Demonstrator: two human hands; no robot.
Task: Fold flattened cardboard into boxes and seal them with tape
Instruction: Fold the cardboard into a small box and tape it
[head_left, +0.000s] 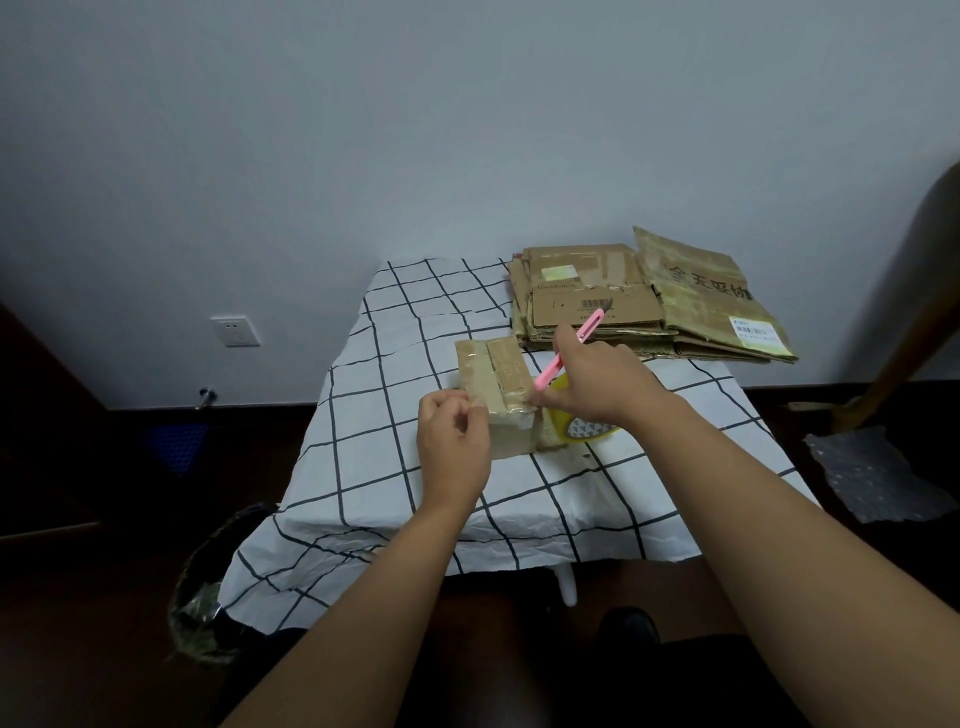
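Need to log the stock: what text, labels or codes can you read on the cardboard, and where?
"全天" then further large characters, unclear: printed on the right flattened cardboard sheet.
White label on that sheet: barcode and print too small to read.
Barcode on the middle flattened sheet: digits too blurred.
Pale sticker above it: illegible.
Small taped box: no text visible.

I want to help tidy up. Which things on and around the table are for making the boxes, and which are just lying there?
For the job:
small box
pink knife
tape roll
flat cardboard pile

Just lying about:
bin
crumpled wrap on the floor
wall socket
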